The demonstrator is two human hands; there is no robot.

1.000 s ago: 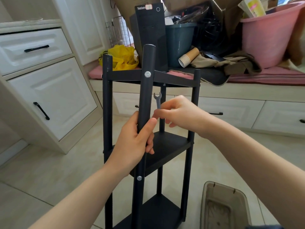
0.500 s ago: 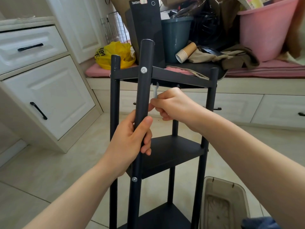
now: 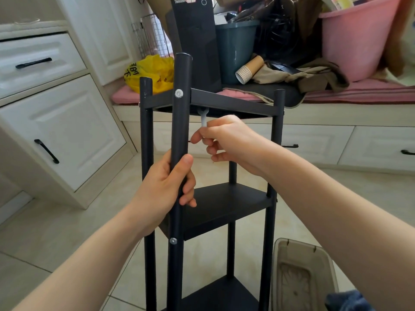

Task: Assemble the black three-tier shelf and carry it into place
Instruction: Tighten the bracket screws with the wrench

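Standing shelf (image 3: 224, 206): upright on tile floor (image 3: 56, 232), bench (image 3: 314, 140) close behind, bin (image 3: 301, 277) just beside right legs, open floor left.
Left hand (image 3: 164, 189): wrapped round front post (image 3: 182, 131) between top and middle tiers.
Right hand (image 3: 226, 140): pinching small wrench (image 3: 204, 118), head under top tier's edge.

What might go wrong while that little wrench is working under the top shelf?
The small silver wrench is only pinched in the right hand, up under the top tier of the black three-tier shelf; it might slip off or drop. Only the left hand steadies the shelf, gripping its front black post, so a hard turn could tip it.
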